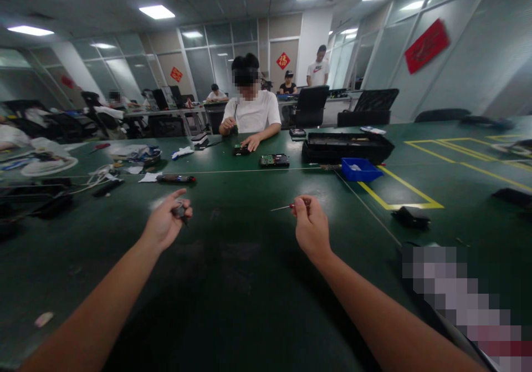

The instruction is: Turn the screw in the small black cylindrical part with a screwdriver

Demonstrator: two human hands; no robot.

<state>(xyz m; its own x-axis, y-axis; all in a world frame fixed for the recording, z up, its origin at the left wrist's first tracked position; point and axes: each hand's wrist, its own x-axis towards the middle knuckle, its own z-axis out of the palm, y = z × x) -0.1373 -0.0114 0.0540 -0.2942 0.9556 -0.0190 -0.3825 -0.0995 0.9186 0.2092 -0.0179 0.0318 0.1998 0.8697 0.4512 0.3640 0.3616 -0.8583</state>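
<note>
My right hand is closed around the handle of a thin screwdriver, its metal shaft pointing left and a bit of red showing at the grip. My left hand is raised above the green table, index finger stretched out and the other fingers curled round a small dark grey object whose kind I cannot make out. Just beyond my left hand lies a dark cylindrical tool. Both hands are apart, with bare tabletop between them.
Across the table a person in a white shirt handles a hard drive. Another drive with a green circuit board lies nearby. A black tray, a blue bin and a dark block are to the right; cables clutter the left.
</note>
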